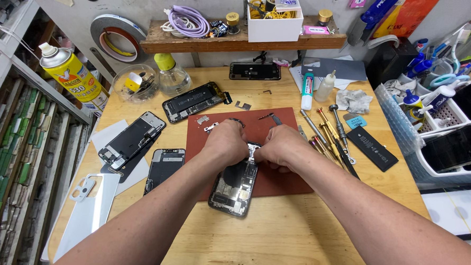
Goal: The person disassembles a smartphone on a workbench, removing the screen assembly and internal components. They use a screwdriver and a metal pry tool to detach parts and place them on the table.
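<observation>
Opened phone chassis (pixel 234 186) lay half on the red-brown work mat (pixel 286 181), lower end on the wooden tabletop (pixel 294 241), internals exposed. Left hand (pixel 225 142) and right hand (pixel 280 146) met over its upper end, fingers curled and pinched on something small there; what exactly, could not tell. Judged light, rigid, with fragile boards and flex cables: best held by the frame edges. Screwdrivers (pixel 328 132) lay just right.
</observation>
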